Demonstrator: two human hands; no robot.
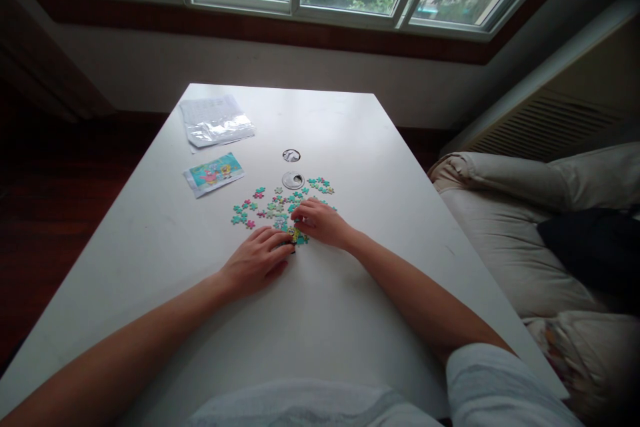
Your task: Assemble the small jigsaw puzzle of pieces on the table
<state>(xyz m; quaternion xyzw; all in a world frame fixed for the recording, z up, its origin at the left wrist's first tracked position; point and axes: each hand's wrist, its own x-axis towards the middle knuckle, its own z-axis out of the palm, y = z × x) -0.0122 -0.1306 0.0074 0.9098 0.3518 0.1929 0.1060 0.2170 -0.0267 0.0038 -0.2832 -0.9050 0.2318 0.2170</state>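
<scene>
Small teal, pink and yellow puzzle pieces [260, 208] lie scattered in the middle of a white table [350, 307]. My left hand [257, 260] rests palm down on the table, its fingertips pressing a small joined cluster of pieces [295, 235]. My right hand [323, 220] is curled over the same cluster from the right, fingers bent down onto a piece. A printed picture card [214, 173] showing cartoon figures lies to the left of the pieces.
A clear plastic bag [216, 121] with a paper sheet lies at the table's far left. Two round lids or tin halves [293, 179] sit behind the pieces. A cushioned sofa [525, 240] stands close to the table's right edge; windows run along the far wall.
</scene>
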